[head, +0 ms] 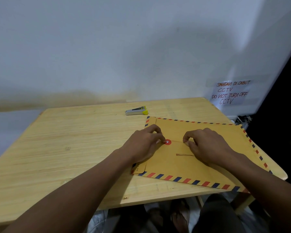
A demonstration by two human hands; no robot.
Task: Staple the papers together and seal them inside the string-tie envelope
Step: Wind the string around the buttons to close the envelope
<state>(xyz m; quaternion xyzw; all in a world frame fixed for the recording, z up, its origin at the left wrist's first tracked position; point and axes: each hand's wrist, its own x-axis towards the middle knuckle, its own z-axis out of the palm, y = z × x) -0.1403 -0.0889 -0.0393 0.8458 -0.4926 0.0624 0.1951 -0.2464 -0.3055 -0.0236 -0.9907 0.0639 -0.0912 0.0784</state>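
The bench [74,140] is of light wood with a visible grain, and its far edge stands against a white wall. Two things lie directly on it. A brown string-tie envelope [208,165] with a red and blue striped border lies flat on the right part, turned at an angle, and its near corner reaches past the front edge of the bench. A small grey stapler [136,111] with a yellow end lies near the far edge, just beyond the envelope and apart from it.
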